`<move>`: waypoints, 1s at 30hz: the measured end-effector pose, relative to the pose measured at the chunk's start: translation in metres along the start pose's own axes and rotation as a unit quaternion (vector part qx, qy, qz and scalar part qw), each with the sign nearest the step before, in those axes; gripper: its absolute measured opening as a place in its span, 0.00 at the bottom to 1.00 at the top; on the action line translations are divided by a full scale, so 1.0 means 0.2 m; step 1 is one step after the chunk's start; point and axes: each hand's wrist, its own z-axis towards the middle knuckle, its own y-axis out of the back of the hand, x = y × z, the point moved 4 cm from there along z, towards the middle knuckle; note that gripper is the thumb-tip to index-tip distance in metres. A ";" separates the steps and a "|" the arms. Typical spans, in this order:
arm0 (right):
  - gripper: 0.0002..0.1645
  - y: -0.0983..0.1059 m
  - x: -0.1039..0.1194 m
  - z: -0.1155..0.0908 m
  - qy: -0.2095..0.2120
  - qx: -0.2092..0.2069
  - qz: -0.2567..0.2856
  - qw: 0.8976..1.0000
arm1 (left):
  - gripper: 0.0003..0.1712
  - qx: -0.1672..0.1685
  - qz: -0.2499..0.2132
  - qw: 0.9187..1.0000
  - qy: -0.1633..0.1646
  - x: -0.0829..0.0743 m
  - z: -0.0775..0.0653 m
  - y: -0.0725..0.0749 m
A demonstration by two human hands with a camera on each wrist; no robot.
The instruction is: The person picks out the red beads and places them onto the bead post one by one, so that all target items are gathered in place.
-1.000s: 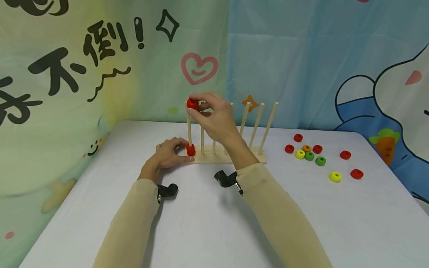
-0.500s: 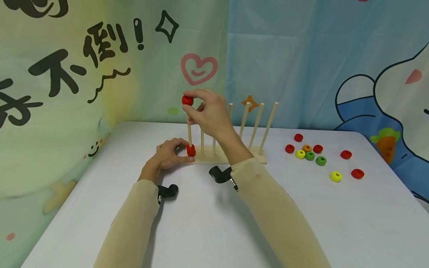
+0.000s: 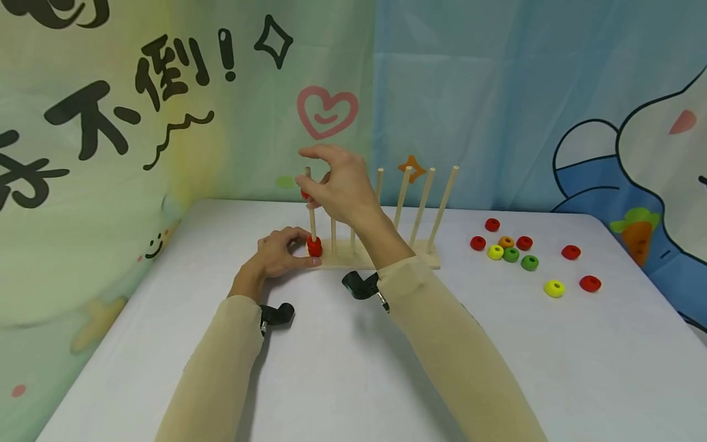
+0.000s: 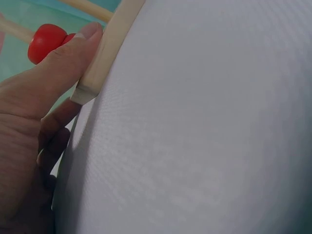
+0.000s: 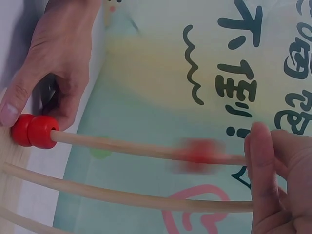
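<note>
My left hand (image 3: pixel 278 252) grips the left end of the wooden peg rack's base (image 4: pixel 105 56), thumb on the front edge and fingers behind. Two red beads (image 5: pixel 35 131) sit stacked at the foot of the leftmost peg (image 5: pixel 107 144). A third red bead (image 5: pixel 199 156), blurred by motion, is on that same peg, part-way down and apart from my fingers. Around the peg's top, my right hand (image 3: pixel 342 184) has thumb and forefinger spread with nothing between them. In the head view this hand partly covers the falling bead and some middle pegs.
Right of the rack, loose red beads (image 3: pixel 571 252), yellow beads (image 3: pixel 555 288), green beads (image 3: pixel 529 263) and an orange bead (image 3: pixel 506 242) lie on the white table (image 3: pixel 331 368). More bare pegs (image 3: pixel 442 209) rise from the rack. A printed curtain (image 3: pixel 453 92) hangs behind.
My right hand moved slightly left over the leftmost peg and let go of the red bead, which has dropped part-way down it. The left hand stays in place.
</note>
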 end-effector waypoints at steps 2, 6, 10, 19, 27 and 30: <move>0.25 0.00 0.01 -0.01 0.014 0.001 -0.003 1.000 | 0.32 -0.001 -0.001 1.000 -0.001 0.00 0.00 0.00; 0.25 0.01 0.03 -0.03 0.041 0.004 0.007 0.999 | 0.32 -0.003 0.000 1.000 -0.005 0.00 0.00 0.00; 0.23 0.02 0.04 -0.05 0.072 0.002 0.013 0.997 | 0.32 -0.003 -0.002 1.000 -0.007 0.00 0.00 0.00; 0.21 0.05 0.06 -0.09 0.136 -0.008 0.042 0.990 | 0.34 -0.003 0.003 1.000 -0.001 0.01 -0.01 0.01; 0.20 0.08 0.02 -0.17 0.164 0.000 0.043 0.986 | 0.34 -0.006 -0.004 1.000 -0.004 0.01 0.00 0.01; 0.21 0.08 -0.01 -0.20 0.170 0.006 0.037 0.985 | 0.34 -0.006 -0.009 1.000 -0.003 0.00 0.00 0.00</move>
